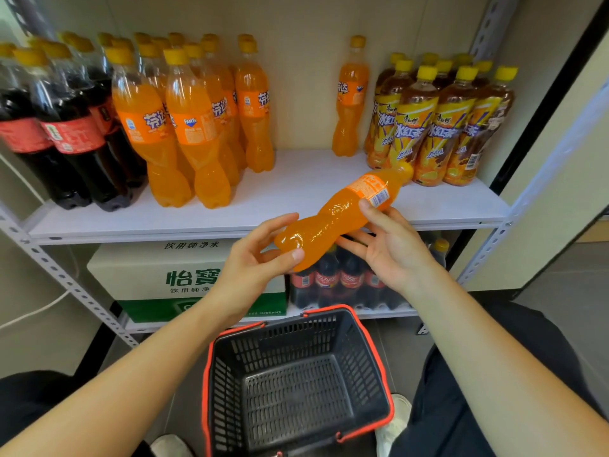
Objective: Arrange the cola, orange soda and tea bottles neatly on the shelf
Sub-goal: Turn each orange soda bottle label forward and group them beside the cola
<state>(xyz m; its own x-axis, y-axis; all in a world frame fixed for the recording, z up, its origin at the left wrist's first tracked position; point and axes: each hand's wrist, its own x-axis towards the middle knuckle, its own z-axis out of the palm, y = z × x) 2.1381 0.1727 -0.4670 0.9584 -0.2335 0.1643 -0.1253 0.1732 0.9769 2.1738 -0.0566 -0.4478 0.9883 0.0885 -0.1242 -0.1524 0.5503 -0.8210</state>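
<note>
An orange soda bottle (333, 219) lies tilted in the air before the white shelf (296, 196), cap toward the upper right. My left hand (253, 258) grips its base between thumb and fingers. My right hand (385, 245) cradles its middle from beneath, thumb on the label. On the shelf stand cola bottles (62, 127) at the left, a group of orange soda bottles (191, 120) beside them, a lone orange soda bottle (349, 97) further right, and tea bottles (441, 123) at the far right.
A black basket with red rim (389, 400) sits on the floor below my arms, nothing in it. The lower shelf holds a white and green water carton (158, 275) and more cola bottles (342, 282). Grey metal uprights (66, 278) frame the rack.
</note>
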